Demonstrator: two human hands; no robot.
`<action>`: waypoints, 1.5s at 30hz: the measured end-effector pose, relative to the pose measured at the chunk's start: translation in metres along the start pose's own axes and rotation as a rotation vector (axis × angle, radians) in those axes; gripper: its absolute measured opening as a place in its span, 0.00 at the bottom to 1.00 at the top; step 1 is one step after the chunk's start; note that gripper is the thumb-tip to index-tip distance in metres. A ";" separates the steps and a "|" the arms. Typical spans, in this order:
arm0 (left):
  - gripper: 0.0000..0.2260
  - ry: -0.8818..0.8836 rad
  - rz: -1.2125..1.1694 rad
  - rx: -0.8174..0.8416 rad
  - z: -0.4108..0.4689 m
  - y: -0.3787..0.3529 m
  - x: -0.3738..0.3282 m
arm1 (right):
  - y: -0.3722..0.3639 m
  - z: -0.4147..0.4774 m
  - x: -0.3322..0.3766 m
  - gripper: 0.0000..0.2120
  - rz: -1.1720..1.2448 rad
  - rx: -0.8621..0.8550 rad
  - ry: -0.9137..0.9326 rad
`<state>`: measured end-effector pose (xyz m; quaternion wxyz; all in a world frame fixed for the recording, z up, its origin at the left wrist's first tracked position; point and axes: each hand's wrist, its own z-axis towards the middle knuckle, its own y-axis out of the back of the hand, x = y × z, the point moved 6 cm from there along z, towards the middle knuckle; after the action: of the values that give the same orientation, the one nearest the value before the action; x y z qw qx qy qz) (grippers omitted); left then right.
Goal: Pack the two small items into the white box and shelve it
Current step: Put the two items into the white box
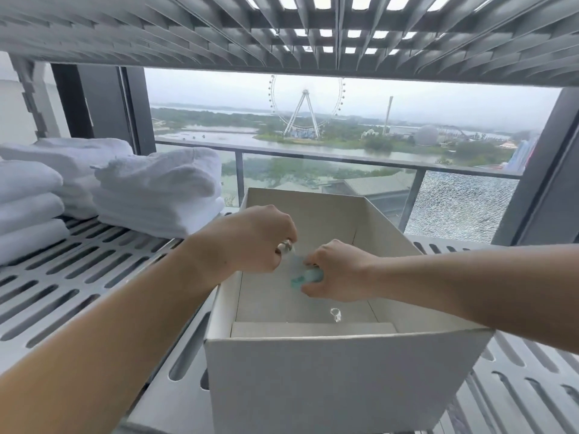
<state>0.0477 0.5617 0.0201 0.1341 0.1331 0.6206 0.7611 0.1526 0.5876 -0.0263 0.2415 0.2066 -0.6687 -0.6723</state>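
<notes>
The white box stood open on a slotted grey shelf, its near wall facing the camera and its far end toward the window. Both hands were lowered inside it, close together over the floor of the box. The left hand was curled, its fingertips pinched on a small item with a silvery metal cap; the rest of that item was blurred and hidden by the fingers. The right hand was closed around a small pale teal item, which sat low in the box between thumb and fingers, with a teal part sticking out to the left. The two hands nearly touched at the fingertips.

A small clear thing lay on the box floor nearer the camera, apart from both hands; what it was could not be told. A cardboard flap lay folded inside along the near wall.

To the left on the same shelf, folded white towels were stacked in several piles, the nearest pile just beside the box's far-left corner. Another slotted shelf hung close overhead. Behind the box, a window showed a balcony rail, a cracked glass panel at right, and a Ferris wheel far off across water.
</notes>
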 end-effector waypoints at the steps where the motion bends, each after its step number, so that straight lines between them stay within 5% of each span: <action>1: 0.15 0.004 -0.006 -0.009 0.001 0.000 0.000 | -0.005 0.000 -0.001 0.14 -0.025 0.051 0.001; 7: 0.15 0.013 0.005 0.002 0.005 -0.001 0.001 | -0.026 -0.004 -0.006 0.19 -0.143 0.319 0.058; 13: 0.15 0.010 0.036 0.028 0.005 -0.001 0.000 | -0.026 -0.016 -0.009 0.26 -0.274 0.396 0.114; 20: 0.15 0.016 0.026 0.026 0.006 -0.002 0.003 | -0.034 -0.015 -0.009 0.35 -0.503 0.573 0.070; 26: 0.12 -0.020 0.029 -0.004 0.007 0.000 0.000 | -0.029 -0.024 -0.021 0.34 -0.552 0.707 -0.059; 37: 0.13 -0.053 0.043 0.028 0.010 -0.004 0.002 | -0.011 -0.047 -0.018 0.28 -0.429 0.753 -0.011; 45: 0.15 -0.157 0.078 0.118 0.014 -0.012 -0.006 | 0.000 -0.064 -0.027 0.31 -0.361 0.567 0.121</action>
<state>0.0587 0.5749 0.0111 0.1448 0.2240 0.6461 0.7152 0.2120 0.5526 -0.0292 0.0907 0.4202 -0.7660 -0.4780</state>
